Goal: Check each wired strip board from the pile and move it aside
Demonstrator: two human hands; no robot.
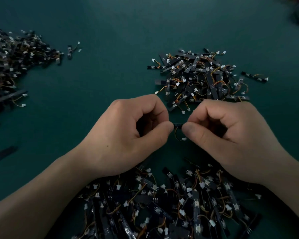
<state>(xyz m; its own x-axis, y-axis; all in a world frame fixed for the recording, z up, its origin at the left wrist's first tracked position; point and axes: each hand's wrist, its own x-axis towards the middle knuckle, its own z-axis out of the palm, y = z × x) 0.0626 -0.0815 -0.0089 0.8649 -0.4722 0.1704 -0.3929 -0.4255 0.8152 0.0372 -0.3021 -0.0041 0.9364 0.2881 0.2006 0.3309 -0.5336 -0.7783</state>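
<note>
Your left hand (pixel 128 135) and right hand (pixel 231 135) each pinch one end of a short black wired strip board (pixel 177 125) between curled thumb and forefinger, over the middle of the dark green worktop (pixel 102 75). Its thin orange wire with a white plug (pixel 184 139) hangs below it. A near heap of black boards (pixel 162 204) lies at the near edge under your wrists. A far heap (pixel 200 78) lies just beyond your right hand, and a left heap (pixel 12 62) lies by the left edge.

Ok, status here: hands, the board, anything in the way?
Left hand, right hand: each pinching an end of one strip board. Wire loops below it, white connector free. Nothing blocking the hands.
</note>
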